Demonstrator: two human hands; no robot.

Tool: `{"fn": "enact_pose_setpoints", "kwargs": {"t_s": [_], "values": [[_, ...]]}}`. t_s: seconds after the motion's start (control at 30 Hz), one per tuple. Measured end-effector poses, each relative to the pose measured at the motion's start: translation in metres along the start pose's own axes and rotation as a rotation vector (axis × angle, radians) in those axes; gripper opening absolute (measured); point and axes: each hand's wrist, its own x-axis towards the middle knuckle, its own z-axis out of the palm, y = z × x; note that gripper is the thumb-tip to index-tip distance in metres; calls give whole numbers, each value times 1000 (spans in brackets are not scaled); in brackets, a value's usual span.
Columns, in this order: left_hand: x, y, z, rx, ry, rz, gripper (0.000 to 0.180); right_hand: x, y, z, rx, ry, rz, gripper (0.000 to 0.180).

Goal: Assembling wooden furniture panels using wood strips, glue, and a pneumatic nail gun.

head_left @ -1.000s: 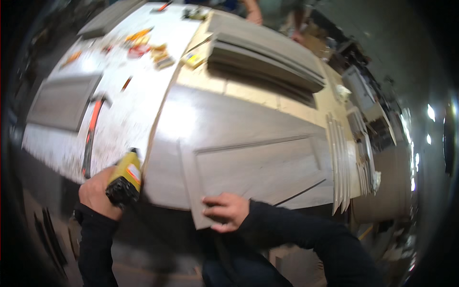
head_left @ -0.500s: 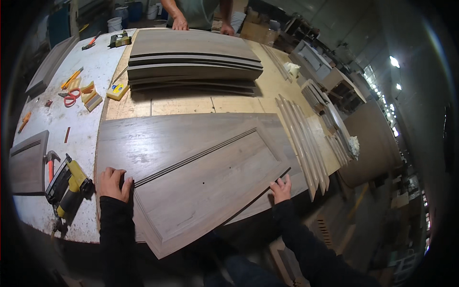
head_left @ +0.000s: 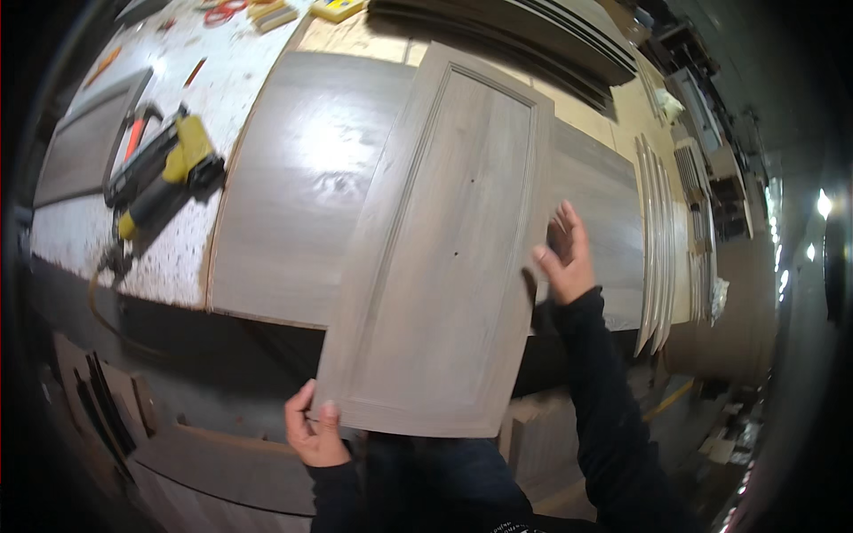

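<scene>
A grey-brown wooden cabinet door [head_left: 444, 240] with a recessed panel and two small dark holes lies lengthwise away from me. It rests on a larger flat wooden panel [head_left: 275, 186], and its near end juts past the table edge. At its near left corner, my left hand [head_left: 316, 430] is closed on the frame, thumb on top. Beside the door's right edge, my right hand [head_left: 566, 258] is held with thumb and fingers apart, gripping nothing; whether it touches the edge is unclear.
A yellow-and-black nail gun [head_left: 169, 169] with a hose lies left, near a hammer [head_left: 138, 133] and a smaller cabinet door [head_left: 89, 147]. Stacked panels [head_left: 524, 44] stand beyond. Long wood strips [head_left: 656, 249] lie at right. Boards [head_left: 222, 462] stand below the table.
The cabinet door has swung from slanting to nearly lengthwise. My left hand moved from its far left side to the near left corner. My right hand came off its edge. The view shifted down.
</scene>
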Motion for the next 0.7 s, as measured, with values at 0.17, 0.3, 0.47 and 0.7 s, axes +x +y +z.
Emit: {"fn": "enact_pose_setpoints", "kwargs": {"t_s": [0.17,0.3,0.47,0.7], "values": [[-35,-7,27,-365,94,-159,33,-78,-94,67,-486,-514,-320,64],[-40,-6,34,-486,-2,-173,39,-115,-100,90,-464,-668,-260,70],[-50,-12,6,-567,-181,-228,43,-123,-89,89,-505,-631,-414,53],[-35,-16,-9,-243,-299,-92,38,-133,-87,98,-525,-602,-452,45]]}}
